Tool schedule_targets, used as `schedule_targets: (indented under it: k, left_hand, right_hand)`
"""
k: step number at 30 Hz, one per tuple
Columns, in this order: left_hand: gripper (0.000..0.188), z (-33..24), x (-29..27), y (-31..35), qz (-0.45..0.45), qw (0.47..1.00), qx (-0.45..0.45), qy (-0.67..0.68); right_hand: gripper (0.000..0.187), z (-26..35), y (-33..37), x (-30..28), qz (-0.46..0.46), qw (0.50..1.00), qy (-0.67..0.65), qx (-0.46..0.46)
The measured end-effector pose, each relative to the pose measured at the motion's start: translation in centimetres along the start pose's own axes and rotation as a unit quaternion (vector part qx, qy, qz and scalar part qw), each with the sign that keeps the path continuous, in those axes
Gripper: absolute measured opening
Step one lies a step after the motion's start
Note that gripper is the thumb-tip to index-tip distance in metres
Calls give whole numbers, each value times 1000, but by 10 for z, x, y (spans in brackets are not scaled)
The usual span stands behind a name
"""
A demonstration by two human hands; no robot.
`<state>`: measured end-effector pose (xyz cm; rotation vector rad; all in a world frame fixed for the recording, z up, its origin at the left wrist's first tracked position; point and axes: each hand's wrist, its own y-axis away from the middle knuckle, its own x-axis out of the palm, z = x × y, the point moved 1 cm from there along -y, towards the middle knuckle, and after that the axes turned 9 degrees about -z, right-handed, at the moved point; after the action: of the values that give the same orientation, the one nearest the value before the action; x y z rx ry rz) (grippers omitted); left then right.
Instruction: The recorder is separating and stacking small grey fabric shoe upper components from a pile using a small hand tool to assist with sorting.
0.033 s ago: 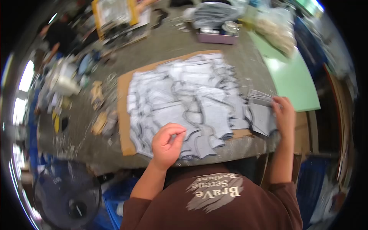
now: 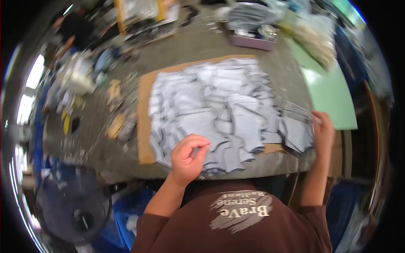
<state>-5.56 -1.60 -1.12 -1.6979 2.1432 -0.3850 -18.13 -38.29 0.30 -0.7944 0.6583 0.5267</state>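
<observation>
A wide spread of overlapping light-grey cut pieces with dark edges (image 2: pixel 190 101), apparently cloth, lies on a brown cardboard sheet (image 2: pixel 144 126). My left hand (image 2: pixel 190 158) is over the near edge of this spread, thumb and forefinger pinched into a ring. Anything between those fingertips is too small to make out. To the right of the cardboard lies a small stack of grey cut pieces (image 2: pixel 297 128). My right hand (image 2: pixel 324 130) is at its right edge, fingers closed on a corner of a piece. The fingertips are slightly blurred.
A purple box (image 2: pixel 253 42) of odds and ends stands at the back, near a clear bag (image 2: pixel 316 40) on a pale green board (image 2: pixel 333 92). Tan pieces (image 2: pixel 114 125) lie left of the cardboard. A fan (image 2: pixel 74 206) stands lower left. Another person (image 2: pixel 76 31) is far left.
The whole view has shifted slightly, so the table's things sit further right in it. Both hands keep nearly the same places against the pieces.
</observation>
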Motion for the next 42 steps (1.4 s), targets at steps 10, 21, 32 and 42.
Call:
schedule_targets:
  k: [10, 21, 32, 42]
  left_hand:
    - [7, 8, -143, 206, -78, 917, -285, -268]
    - [10, 27, -265, 435, -466, 598, -391, -521]
    - [9, -3, -201, 171, -272, 887, -57, -370]
    - [47, 70, -198, -47, -84, 825, 1, -559]
  right_hand:
    - [27, -326, 151, -135, -203, 766, 608, -49]
    - [34, -359, 124, -116, 165, 758, 630, 26]
    - [41, -272, 72, -80, -93, 894, 316, 302]
    - [25, -20, 23, -35, -216, 914, -276, 203]
